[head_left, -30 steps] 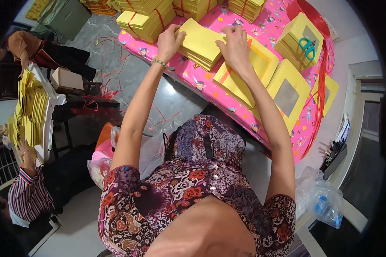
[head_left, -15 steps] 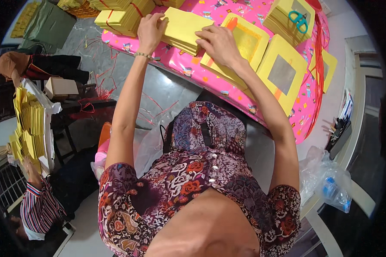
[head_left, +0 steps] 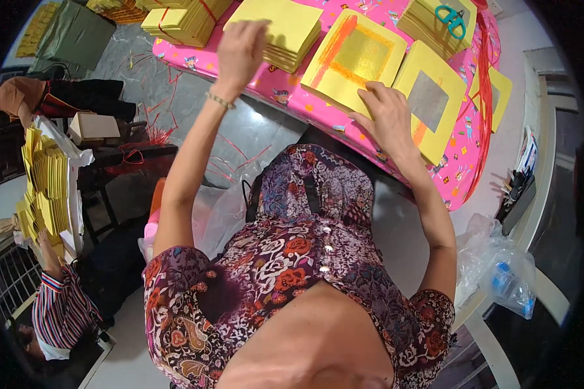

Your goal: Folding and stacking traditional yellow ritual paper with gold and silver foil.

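Observation:
My left hand (head_left: 241, 55) is raised over the near left part of a stack of plain yellow paper (head_left: 285, 23), fingers stretched forward and nothing visible in them. To its right lies a stack of yellow sheets with a shiny gold square and orange streaks (head_left: 363, 55). My right hand (head_left: 390, 117) is at that stack's near right corner, fingers apart, fingertips at the edge and thumb along the near side. Beside it is another yellow stack with a silver-grey square (head_left: 428, 100), partly covered by my right hand.
Pink patterned cloth (head_left: 266, 84) covers the table. Tied yellow bundles (head_left: 182, 26) stand at far left; teal scissors (head_left: 450, 22) lie on a far right stack. Red strings (head_left: 483, 129) hang at the right edge. Two people handle yellow paper (head_left: 45, 188) at left.
My right hand has moved right and nearer, from the plain stack to the corner of the gold-square stack. My left hand has shifted slightly right, off the plain stack's far left edge.

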`<action>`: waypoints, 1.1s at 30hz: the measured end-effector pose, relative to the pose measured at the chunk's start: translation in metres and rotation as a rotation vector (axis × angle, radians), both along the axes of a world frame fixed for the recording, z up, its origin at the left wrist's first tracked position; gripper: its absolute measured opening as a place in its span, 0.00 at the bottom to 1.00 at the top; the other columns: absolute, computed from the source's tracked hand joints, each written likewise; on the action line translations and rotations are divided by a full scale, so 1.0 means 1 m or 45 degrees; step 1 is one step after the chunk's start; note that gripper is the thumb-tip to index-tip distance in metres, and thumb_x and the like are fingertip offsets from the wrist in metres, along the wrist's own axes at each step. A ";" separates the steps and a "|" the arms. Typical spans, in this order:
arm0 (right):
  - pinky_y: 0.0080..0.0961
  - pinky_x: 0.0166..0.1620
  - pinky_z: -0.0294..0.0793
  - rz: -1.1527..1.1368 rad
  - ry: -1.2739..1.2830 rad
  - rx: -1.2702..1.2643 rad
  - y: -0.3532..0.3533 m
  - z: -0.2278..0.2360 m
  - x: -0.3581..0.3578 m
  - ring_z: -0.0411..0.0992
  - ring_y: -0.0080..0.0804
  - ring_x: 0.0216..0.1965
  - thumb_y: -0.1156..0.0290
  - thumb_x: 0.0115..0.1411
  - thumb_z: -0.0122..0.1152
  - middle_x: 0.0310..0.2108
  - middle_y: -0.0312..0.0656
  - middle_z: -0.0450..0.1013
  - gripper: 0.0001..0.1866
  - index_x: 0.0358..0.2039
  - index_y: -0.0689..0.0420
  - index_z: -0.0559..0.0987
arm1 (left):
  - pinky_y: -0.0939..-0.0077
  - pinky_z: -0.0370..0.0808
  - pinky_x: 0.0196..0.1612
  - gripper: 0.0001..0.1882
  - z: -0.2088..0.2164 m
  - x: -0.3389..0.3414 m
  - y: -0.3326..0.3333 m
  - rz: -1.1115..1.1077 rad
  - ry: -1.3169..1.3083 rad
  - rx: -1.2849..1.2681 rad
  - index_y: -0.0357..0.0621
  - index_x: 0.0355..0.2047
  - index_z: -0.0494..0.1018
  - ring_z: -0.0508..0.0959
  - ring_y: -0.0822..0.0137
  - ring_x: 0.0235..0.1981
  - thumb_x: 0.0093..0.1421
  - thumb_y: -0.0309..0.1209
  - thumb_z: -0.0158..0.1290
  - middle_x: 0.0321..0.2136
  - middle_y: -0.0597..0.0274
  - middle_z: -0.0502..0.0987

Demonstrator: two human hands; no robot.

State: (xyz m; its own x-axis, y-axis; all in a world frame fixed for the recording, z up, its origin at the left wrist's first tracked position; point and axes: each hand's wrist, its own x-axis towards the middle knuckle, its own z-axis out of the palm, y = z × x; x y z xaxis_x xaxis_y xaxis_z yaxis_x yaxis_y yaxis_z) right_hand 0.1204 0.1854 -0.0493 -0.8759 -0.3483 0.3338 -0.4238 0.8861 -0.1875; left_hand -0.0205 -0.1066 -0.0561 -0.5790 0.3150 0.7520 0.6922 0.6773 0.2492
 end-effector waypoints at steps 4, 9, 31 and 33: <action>0.38 0.48 0.70 0.043 0.004 -0.015 0.001 -0.005 -0.003 0.73 0.41 0.44 0.61 0.49 0.70 0.41 0.42 0.74 0.19 0.39 0.58 0.80 | 0.63 0.75 0.41 0.14 -0.013 0.058 0.027 -0.291 -0.352 -0.003 0.43 0.44 0.75 0.76 0.55 0.39 0.57 0.29 0.60 0.35 0.56 0.77; 0.35 0.42 0.74 0.045 -0.153 -0.132 0.003 0.002 -0.009 0.76 0.38 0.38 0.66 0.54 0.67 0.35 0.41 0.78 0.09 0.31 0.59 0.83 | 0.64 0.76 0.46 0.23 -0.040 0.080 0.043 -0.306 -0.605 0.114 0.42 0.50 0.74 0.78 0.53 0.45 0.54 0.34 0.64 0.43 0.52 0.78; 0.33 0.31 0.71 -0.165 -0.319 -0.583 0.007 0.004 -0.015 0.73 0.41 0.25 0.64 0.63 0.58 0.26 0.46 0.75 0.13 0.30 0.62 0.80 | 0.65 0.76 0.43 0.15 -0.042 0.077 0.053 -0.212 -0.828 0.389 0.41 0.46 0.76 0.80 0.55 0.39 0.58 0.31 0.60 0.38 0.52 0.80; 0.33 0.31 0.71 -0.186 -0.366 -0.615 0.006 0.006 -0.015 0.74 0.40 0.25 0.64 0.63 0.58 0.26 0.47 0.76 0.14 0.31 0.63 0.81 | 0.65 0.77 0.42 0.15 -0.042 0.075 0.053 -0.201 -0.841 0.388 0.40 0.45 0.77 0.80 0.55 0.38 0.59 0.31 0.59 0.37 0.52 0.80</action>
State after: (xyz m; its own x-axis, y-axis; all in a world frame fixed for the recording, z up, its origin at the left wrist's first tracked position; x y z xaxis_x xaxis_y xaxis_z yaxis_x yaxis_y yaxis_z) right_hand 0.1053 0.1918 -0.0432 -0.9824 -0.0843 0.1664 -0.1758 0.7166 -0.6749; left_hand 0.0545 -0.0533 -0.0978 -0.9058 0.2649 0.3308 0.4168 0.4162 0.8081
